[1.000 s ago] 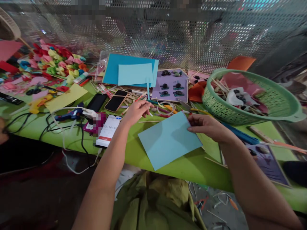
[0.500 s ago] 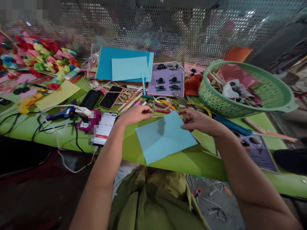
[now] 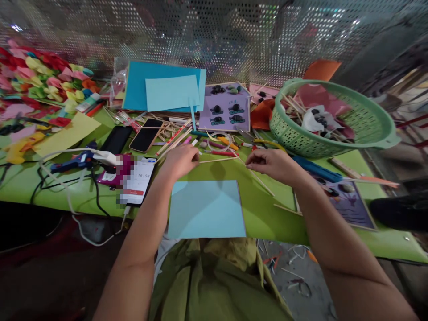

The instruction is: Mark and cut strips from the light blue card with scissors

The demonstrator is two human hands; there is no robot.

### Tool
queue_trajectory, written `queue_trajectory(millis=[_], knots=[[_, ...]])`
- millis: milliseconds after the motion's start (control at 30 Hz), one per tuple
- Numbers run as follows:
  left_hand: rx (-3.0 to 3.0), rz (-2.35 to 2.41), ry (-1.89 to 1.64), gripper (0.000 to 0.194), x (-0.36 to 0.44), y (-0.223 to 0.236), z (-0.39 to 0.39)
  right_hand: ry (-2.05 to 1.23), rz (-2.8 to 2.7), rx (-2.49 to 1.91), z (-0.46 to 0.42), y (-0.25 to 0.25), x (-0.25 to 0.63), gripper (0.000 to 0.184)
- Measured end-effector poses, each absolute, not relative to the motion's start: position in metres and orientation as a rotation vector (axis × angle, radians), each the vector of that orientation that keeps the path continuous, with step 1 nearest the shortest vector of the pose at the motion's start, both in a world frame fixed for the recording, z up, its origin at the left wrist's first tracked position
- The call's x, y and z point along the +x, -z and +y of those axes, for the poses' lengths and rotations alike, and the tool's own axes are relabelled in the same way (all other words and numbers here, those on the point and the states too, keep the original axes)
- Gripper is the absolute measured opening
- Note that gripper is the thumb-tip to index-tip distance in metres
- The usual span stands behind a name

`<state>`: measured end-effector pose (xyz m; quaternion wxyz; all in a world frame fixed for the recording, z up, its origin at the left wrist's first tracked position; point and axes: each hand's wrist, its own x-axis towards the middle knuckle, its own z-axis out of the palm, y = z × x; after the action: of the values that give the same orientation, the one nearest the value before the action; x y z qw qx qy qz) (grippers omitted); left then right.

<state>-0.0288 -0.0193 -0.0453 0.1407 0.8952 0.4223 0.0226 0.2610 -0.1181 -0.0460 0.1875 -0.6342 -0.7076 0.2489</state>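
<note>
A light blue sheet of card [image 3: 207,209] lies flat at the table's front edge, and neither hand touches it. My right hand [image 3: 269,165] is above the table to the right, its fingers bent and its fingertips closed at a thin wooden stick [image 3: 262,183] that slants down to the right. My left hand [image 3: 182,160] is bent over the table beyond the card, near the left end of another thin stick [image 3: 217,160]. Its fingertips are turned away, so I cannot see whether they hold anything.
Phones [image 3: 147,135], a glue gun [image 3: 73,160] and cables lie left. A green basket [image 3: 301,129] with sticks and paper stands right, near a blue-handled tool [image 3: 317,168]. Blue sheets [image 3: 137,84], a purple picture board [image 3: 222,100] and paper flowers [image 3: 43,76] are at the back.
The blue card has left my right hand and now lies squarely at the front edge. My right hand's fingertips have come to the slanting stick; the left has turned fingers down.
</note>
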Motion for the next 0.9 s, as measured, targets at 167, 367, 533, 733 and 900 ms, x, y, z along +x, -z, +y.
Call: queue_trajectory(millis=[167,367,533,733,900], knots=[[2.774,1.267,0.098,0.018,-0.022,0.041,-0.025,-0.512,-2.192,-1.786,-0.116,0.056,0.254,0.016],[2.767,1.329,0.213,0.018,-0.038,0.025,-0.033,-0.138,-2.185,-2.063,-0.118,0.056,0.261,0.012],[2.798,1.273,0.110,0.014,-0.047,0.017,-0.059,-0.183,-2.093,-1.739,-0.126,0.045,0.249,0.020],[2.838,1.226,0.054,0.017,-0.048,0.034,-0.087,-0.479,-2.246,-1.408,-0.137,0.051,0.218,0.020],[2.768,1.258,-0.049,0.014,-0.054,0.053,-0.101,-0.430,-2.435,-1.360,-0.140,0.068,0.200,0.024]])
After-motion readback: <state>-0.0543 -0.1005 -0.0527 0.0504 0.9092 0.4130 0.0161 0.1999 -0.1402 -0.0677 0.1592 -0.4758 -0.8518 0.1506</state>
